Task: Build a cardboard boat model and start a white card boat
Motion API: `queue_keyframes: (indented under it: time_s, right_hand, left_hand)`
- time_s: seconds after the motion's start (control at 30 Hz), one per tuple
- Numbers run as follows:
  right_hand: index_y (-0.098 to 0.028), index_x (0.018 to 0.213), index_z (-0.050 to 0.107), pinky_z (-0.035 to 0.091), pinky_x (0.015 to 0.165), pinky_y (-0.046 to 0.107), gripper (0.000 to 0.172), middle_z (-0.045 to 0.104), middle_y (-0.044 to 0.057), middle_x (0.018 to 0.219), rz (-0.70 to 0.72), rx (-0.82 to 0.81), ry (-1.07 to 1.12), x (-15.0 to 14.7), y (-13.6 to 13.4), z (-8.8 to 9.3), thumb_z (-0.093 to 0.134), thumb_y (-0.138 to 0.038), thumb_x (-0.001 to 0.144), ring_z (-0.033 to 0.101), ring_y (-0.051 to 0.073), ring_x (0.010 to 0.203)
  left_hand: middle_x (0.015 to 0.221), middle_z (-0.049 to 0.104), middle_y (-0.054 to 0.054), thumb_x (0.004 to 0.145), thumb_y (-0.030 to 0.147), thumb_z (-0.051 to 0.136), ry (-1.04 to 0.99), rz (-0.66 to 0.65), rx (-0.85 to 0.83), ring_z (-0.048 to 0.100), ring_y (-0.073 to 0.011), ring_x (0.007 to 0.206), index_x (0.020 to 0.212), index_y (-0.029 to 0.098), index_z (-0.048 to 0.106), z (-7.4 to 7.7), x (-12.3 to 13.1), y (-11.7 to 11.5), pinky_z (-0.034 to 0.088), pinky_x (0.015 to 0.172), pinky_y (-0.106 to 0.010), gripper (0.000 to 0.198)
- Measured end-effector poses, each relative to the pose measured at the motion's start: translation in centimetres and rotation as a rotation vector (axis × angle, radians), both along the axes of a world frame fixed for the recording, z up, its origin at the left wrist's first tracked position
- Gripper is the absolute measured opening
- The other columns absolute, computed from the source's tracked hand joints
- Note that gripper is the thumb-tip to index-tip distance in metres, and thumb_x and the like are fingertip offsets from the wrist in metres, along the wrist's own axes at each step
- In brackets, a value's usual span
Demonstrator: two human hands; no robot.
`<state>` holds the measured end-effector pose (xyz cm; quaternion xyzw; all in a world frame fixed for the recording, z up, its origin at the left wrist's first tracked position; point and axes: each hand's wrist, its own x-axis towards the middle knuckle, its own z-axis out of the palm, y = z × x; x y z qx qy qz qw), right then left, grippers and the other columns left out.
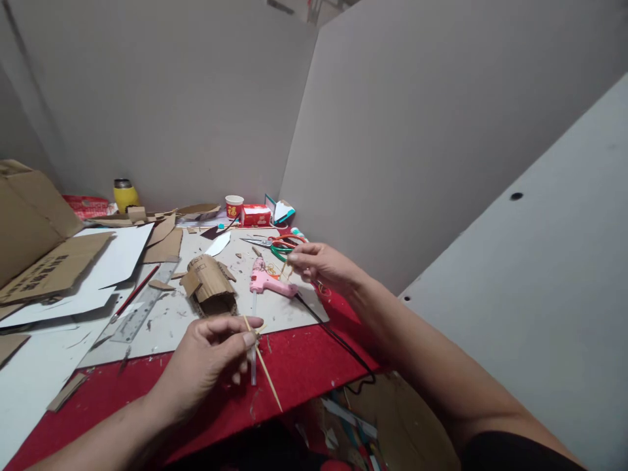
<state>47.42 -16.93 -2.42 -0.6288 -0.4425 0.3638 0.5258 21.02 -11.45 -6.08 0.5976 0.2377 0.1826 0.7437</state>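
Left hand (209, 347): fingers pinched closed on wooden stick (269, 379), over red-covered bench (307, 360). Pink glue gun (269, 282): lying beyond. Right hand (318, 261): fingertips together, apparently on thin yellowish strand (284, 269). Step, as judged: handling stick and strand; calls for steady pinches.

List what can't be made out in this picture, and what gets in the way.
All in the head view:
What the right hand holds, if anything: the thin pale shape at its fingertips is too small to tell.
The small piece beside the wooden stick: partly hidden by the left hand.
Inside the cardboard tube: shadowed.
The black cord's far end: lost below the red tabletop.
The cardboard box: cut off at left.
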Motion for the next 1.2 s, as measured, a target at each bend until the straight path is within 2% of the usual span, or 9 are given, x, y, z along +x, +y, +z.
queue_keyframes:
  time_s: [0.07,0.13,0.27,0.37,0.6,0.93,1.0,1.13,1.2]
  right_hand:
    - [-0.016,0.069,0.066,0.032,0.044,0.020,0.025,0.055,-0.003,0.057,0.107,0.007,0.049,-2.2,-0.4,-0.1,0.075,-0.039,0.067,0.042,0.006,0.048]
    - [-0.016,0.071,0.068,0.035,0.045,0.021,0.026,0.059,-0.001,0.063,0.174,0.003,0.039,-4.4,-0.9,-0.1,0.075,-0.040,0.067,0.044,0.007,0.050]
    - [-0.015,0.069,0.067,0.037,0.046,0.021,0.029,0.058,-0.002,0.063,0.259,-0.008,-0.009,-7.5,-1.3,-0.2,0.074,-0.044,0.068,0.045,0.008,0.052]
    - [-0.016,0.067,0.066,0.034,0.046,0.022,0.029,0.054,-0.003,0.060,0.293,-0.003,0.002,-8.3,-1.3,-0.5,0.074,-0.044,0.069,0.043,0.008,0.051]
    - [-0.015,0.068,0.069,0.031,0.048,0.021,0.027,0.054,-0.003,0.059,0.275,0.021,0.051,-8.4,-1.4,-1.1,0.075,-0.042,0.070,0.043,0.007,0.052]
    - [-0.013,0.065,0.067,0.033,0.037,0.017,0.030,0.048,-0.007,0.045,0.254,-0.048,0.409,-9.0,-1.5,-2.6,0.079,-0.039,0.065,0.035,0.004,0.038]
    - [-0.012,0.063,0.065,0.035,0.036,0.016,0.030,0.047,-0.007,0.043,0.243,-0.058,0.431,-8.9,-1.7,-2.5,0.080,-0.038,0.064,0.035,0.003,0.037]
    - [-0.012,0.059,0.063,0.034,0.033,0.014,0.032,0.048,-0.006,0.042,0.236,-0.107,0.472,-9.1,-1.9,-2.4,0.080,-0.039,0.062,0.038,0.004,0.037]
    - [-0.012,0.061,0.064,0.033,0.032,0.014,0.031,0.050,-0.006,0.043,0.234,-0.126,0.471,-9.2,-1.9,-2.5,0.080,-0.039,0.062,0.038,0.004,0.037]
  left_hand:
    - [0.110,0.067,-0.010,0.076,0.035,0.069,-0.001,0.003,0.025,0.052,-0.0043,0.045,0.072,0.014,0.069,0.2,0.0,0.0,0.043,0.045,-0.022,0.022]
    - [0.115,0.064,-0.011,0.077,0.036,0.068,-0.002,-0.013,0.054,0.055,-0.0056,0.045,0.071,0.014,0.069,0.2,-0.1,0.0,0.044,0.045,-0.023,0.023]
    - [0.083,0.071,-0.008,0.076,0.038,0.069,0.009,-0.024,0.069,0.057,-0.0095,0.045,0.072,0.014,0.068,0.1,-0.1,0.0,0.046,0.047,-0.024,0.024]
    - [0.062,0.066,-0.004,0.077,0.039,0.068,0.022,-0.007,0.079,0.058,-0.0124,0.047,0.074,0.014,0.067,0.0,-0.1,0.0,0.046,0.047,-0.024,0.025]
    - [0.071,0.066,-0.004,0.077,0.040,0.067,0.015,0.014,0.065,0.057,-0.0119,0.048,0.078,0.015,0.068,-0.1,-0.1,0.0,0.045,0.045,-0.023,0.025]
    - [0.051,0.055,0.002,0.082,0.039,0.063,0.028,-0.006,0.127,0.050,-0.0092,0.046,0.072,0.016,0.066,-0.2,0.0,0.2,0.040,0.045,-0.020,0.025]
    - [0.063,0.060,0.000,0.080,0.037,0.065,-0.001,0.037,0.128,0.053,-0.0096,0.049,0.072,0.016,0.068,-0.2,0.0,0.2,0.043,0.046,-0.021,0.022]
    - [0.113,0.064,-0.008,0.075,0.035,0.071,-0.021,0.107,0.175,0.062,-0.0126,0.064,0.071,0.016,0.073,-0.2,0.1,0.2,0.052,0.055,-0.025,0.019]
    - [0.117,0.063,-0.010,0.075,0.034,0.070,-0.009,0.101,0.186,0.064,-0.0150,0.068,0.071,0.016,0.074,-0.1,0.1,0.1,0.053,0.058,-0.027,0.019]
